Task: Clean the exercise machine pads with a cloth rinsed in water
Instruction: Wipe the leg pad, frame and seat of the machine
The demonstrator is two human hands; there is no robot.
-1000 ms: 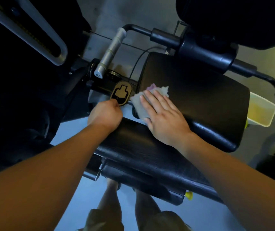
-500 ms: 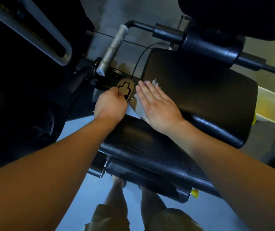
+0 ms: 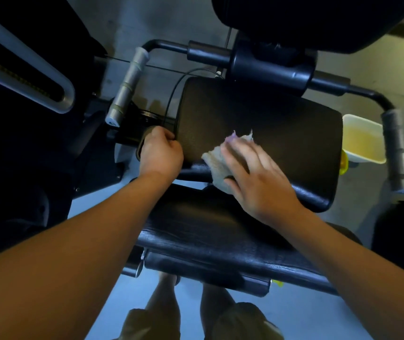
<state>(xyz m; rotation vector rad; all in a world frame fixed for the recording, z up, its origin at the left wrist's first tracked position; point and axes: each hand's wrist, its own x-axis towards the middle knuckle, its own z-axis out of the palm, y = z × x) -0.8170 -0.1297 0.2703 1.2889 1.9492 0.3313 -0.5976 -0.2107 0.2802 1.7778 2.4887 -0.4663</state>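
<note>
The black seat pad (image 3: pixel 269 133) fills the middle, its long axis running from nine o'clock to four o'clock. The right hand (image 3: pixel 257 177) lies flat and open on the pale cloth (image 3: pixel 216 165) near the pad's seven o'clock edge, cloth stretched from six to twelve. At nine o'clock the left hand (image 3: pixel 161 154) is fisted around a lever (image 3: pixel 144 137).
</note>
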